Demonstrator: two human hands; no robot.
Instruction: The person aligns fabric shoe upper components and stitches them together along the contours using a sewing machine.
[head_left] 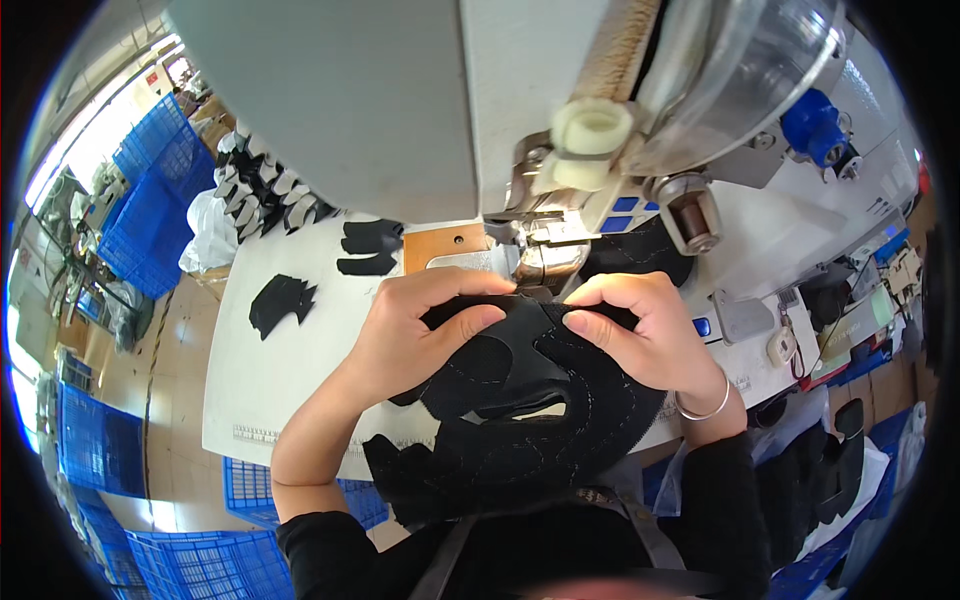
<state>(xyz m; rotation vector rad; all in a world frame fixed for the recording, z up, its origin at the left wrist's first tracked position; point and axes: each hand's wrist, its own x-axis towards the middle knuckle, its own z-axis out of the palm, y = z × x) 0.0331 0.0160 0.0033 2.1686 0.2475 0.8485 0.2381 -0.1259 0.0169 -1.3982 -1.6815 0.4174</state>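
A large black fabric piece [470, 455] with pale stitch lines and a slit-like opening hangs over the near edge of the white table toward my lap. At its upper left edge, my left hand [425, 325] pinches the cloth between thumb and fingers. My right hand [640, 325], a bracelet on its wrist, grips the same edge farther right. Between the two hands, that edge lies just in front of the sewing machine's metal foot area [545, 255]. Whether the needle touches the cloth cannot be made out.
Loose black cut pieces [283, 303] lie on the white table [240, 385] at left, others [370, 245] beside a wooden block [430, 243]. The machine head [340, 90] looms above. Blue crates [100, 440] stand on the floor at left; more black pieces [815, 480] are at lower right.
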